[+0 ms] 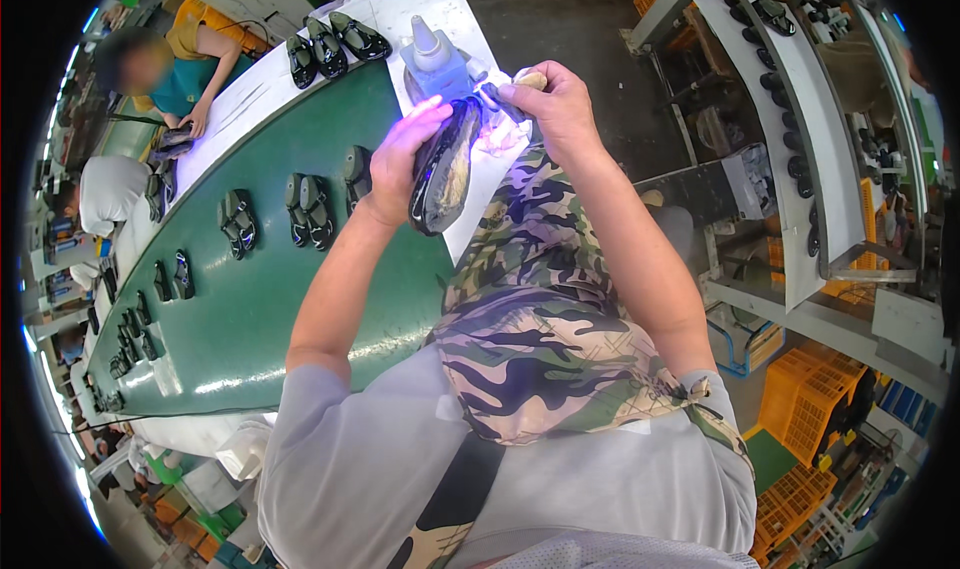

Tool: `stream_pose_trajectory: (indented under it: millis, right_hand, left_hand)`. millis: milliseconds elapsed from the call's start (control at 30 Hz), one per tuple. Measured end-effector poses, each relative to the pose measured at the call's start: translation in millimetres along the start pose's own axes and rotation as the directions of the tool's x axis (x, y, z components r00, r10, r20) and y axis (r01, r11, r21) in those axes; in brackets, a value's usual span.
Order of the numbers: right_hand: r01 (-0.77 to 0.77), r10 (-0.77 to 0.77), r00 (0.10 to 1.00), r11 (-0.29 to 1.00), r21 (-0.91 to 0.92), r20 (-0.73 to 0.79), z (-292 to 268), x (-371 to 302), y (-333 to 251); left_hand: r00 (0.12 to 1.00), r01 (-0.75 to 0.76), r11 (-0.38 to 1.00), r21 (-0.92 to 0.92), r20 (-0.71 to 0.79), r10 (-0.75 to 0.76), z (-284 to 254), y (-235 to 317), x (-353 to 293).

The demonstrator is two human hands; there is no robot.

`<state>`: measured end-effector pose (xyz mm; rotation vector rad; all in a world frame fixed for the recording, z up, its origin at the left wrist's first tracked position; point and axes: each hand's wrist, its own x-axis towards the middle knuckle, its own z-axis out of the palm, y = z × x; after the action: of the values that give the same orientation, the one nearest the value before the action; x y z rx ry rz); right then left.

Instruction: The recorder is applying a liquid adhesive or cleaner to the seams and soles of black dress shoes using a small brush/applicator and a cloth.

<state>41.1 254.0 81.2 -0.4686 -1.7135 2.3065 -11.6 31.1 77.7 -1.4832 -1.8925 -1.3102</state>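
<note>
Black shoe [443, 174], one: above the white surface's [464, 233] right edge, left hand [402, 161] clasping its side. Right hand [562, 111]: pinching a small tan piece [533, 81], kind unclear; steady shoe, light pressure likely best. Beyond: nozzled bottle [431, 57], best not bumped.

held shoe [446, 174]: v. glossy | bottle [434, 64]: plast. | belt [300, 309]: smooth, glossy | apron [545, 349]: matt cloth

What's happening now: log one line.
left grip: holding glossy black shoe | right grip: beside it, contents unclear | beyond: nozzle bottle
</note>
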Motion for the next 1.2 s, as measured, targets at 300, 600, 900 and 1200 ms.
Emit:
stream_pose_trajectory:
  millis: [300,600,900,1200]
  right_hand:
    - [-0.195,0.153,0.974,0.941,0.277,0.166,13,-19,-11]
    - [0.112,-0.119,0.964,0.993,0.041,0.239,17,-28,-47]
    - [0.336,-0.292,0.938,0.896,-0.29,0.184,10,-9,-49]
    - [0.401,-0.333,0.899,0.887,-0.229,0.282,-6,-2,-12]
  left_hand:
    - [0.998,0.058,0.998,-0.01,0.0,-0.058,7,-2,-2]
    - [0.914,0.352,0.93,0.104,0.177,-0.366,6,6,4]
    - [0.542,0.744,0.667,-0.039,0.619,-0.568,-9,-4,11]
    - [0.304,0.952,0.149,-0.269,0.75,-0.588,1,-11,6]
